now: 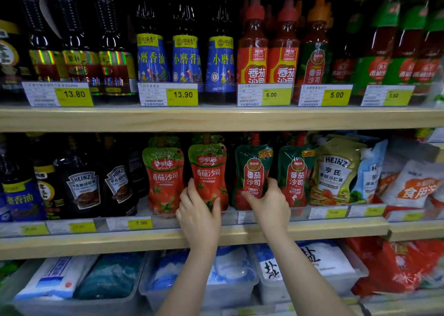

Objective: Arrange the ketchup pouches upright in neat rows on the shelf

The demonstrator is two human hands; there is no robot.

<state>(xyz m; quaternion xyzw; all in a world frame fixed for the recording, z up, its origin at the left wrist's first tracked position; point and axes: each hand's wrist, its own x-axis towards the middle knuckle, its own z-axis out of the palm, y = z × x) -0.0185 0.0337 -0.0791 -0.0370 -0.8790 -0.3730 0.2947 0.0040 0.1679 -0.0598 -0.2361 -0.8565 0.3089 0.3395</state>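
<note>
On the middle shelf (pixel 192 234), the left hand (pixel 198 216) grips a red ketchup pouch (pixel 208 173) at its base while the right hand (pixel 270 204) grips a green-topped ketchup pouch (pixel 252 171) — both upright, mid-straightening. Next, likely squaring them against the neighbouring pouches.

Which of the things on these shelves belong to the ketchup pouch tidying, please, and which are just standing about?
Belong to the job:
- left hand gripping a red ketchup pouch
- right hand gripping a green ketchup pouch
- second red pouch
- second green pouch

Just there:
- Heinz salad dressing pouch
- sesame oil bottles
- salt bags
</note>
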